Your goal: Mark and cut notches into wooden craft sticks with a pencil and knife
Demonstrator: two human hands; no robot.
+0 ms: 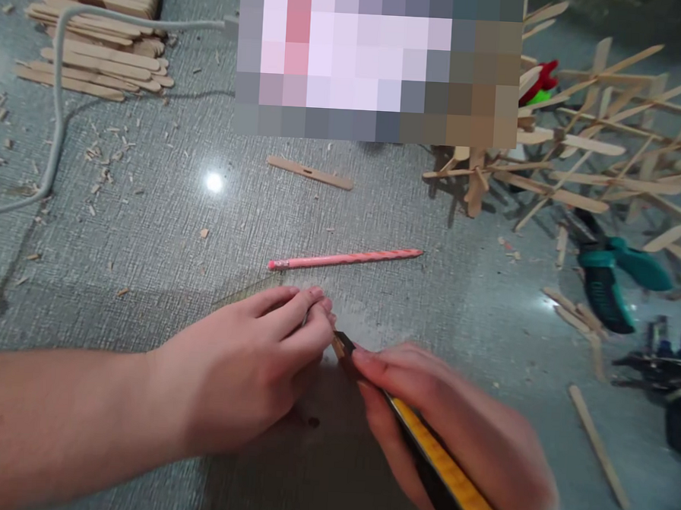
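In the middle of the head view my left hand (260, 357) is closed, its fingertips pinched together. A small tan end of a wooden craft stick (337, 347) shows at those fingertips; the rest is hidden by the hand. My right hand (440, 412) is wrapped round a yellow and black utility knife (422, 434), its front end pointing up-left and meeting the fingers of the left hand. The blade itself is hard to make out. Just beyond both hands lies a pink pencil (346, 258). Farther off rests a craft stick with a small slot (310, 173).
Stacked craft sticks (99, 63) and a grey cable (55, 118) lie at the upper left among wood shavings. A lattice of joined sticks (609, 140) spreads across the upper right. Below it are teal-handled pliers (607, 288), a dark object (660, 363) and a loose stick (598, 447).
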